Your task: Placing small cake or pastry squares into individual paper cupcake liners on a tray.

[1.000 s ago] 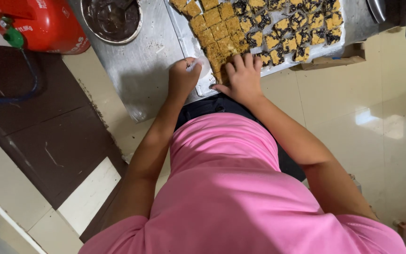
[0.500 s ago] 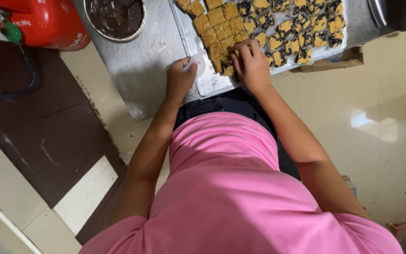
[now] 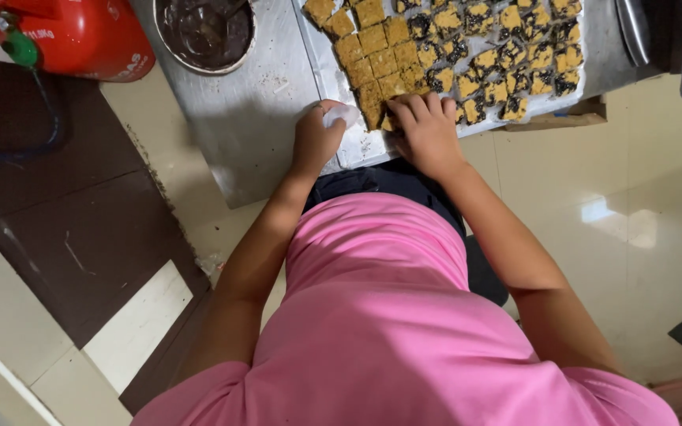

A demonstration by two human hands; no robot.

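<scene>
From the head camera, we looked straight down over our pink shirt at a steel worktable on a pale tiled floor.

On the table lay a flat metal tray packed with small square biscuits. Those at the left end were plain, matte golden-brown; most of the others, to the right, carried a dark, glossy, uneven topping. So we judged the coating mostly done, with the plain squares at the left end left to do.

Our left hand rested at the tray's near edge, fingers curled around a small whitish, translucent thing, perhaps a scrap of plastic or paper. Our right hand lay palm-down on the squares at the tray's near left corner, fingers bent over one; we could not tell whether it was actually pinched.

Beyond the left hand stood a round metal bowl smeared with dark, shiny coating. A red gas cylinder stood off the table's left end.
</scene>
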